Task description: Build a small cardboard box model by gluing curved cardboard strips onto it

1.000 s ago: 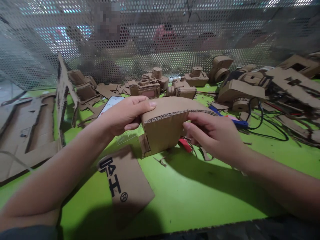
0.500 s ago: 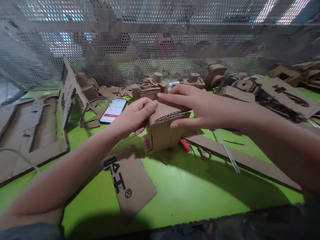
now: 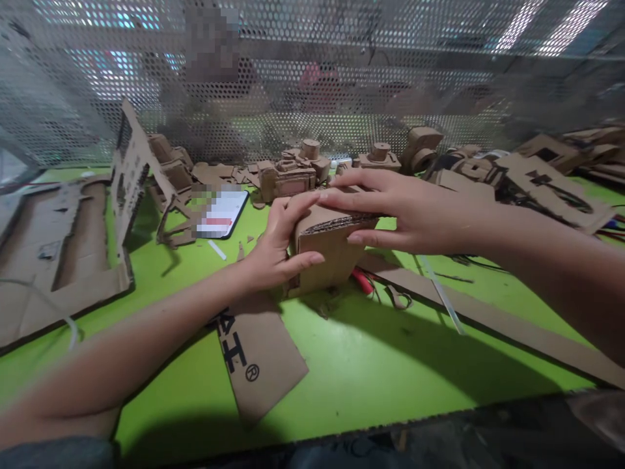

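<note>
We note a bent tan corrugated-cardboard piece (image 3: 328, 251) near mid-tabletop, fluted edge uppermost, clamped between both hands. Left hand (image 3: 278, 254) comes in low, palm turned to its near side, fingers curled round. Right hand (image 3: 398, 212) reaches across, fingers spread flat over the top fold: a firm two-sided hold. Just below lie a printed brown cardboard offcut (image 3: 258, 358) and a red-handled tool (image 3: 362, 281) on the bright green tabletop (image 3: 390, 371).
</note>
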`<act>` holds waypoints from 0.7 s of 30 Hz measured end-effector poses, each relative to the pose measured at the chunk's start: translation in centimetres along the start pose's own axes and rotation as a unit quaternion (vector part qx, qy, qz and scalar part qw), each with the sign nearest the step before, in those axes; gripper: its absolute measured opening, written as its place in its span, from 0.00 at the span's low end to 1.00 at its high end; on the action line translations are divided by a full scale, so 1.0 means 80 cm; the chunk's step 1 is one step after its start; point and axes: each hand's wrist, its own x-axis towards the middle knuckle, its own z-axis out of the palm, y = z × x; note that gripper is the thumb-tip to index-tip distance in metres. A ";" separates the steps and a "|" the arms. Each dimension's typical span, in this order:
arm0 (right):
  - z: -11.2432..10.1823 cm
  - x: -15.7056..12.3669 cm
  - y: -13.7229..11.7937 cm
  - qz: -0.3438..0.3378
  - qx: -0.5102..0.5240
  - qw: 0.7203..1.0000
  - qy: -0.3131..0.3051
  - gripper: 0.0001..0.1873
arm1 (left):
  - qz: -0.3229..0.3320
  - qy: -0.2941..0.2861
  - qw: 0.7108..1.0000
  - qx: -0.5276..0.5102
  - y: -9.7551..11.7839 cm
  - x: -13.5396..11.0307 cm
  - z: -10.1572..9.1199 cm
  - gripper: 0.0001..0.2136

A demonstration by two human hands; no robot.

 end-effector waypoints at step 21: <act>-0.006 0.013 0.002 0.008 -0.017 1.000 -0.020 0.35 | -0.002 -0.024 0.999 -0.026 -0.001 0.005 -0.002 0.43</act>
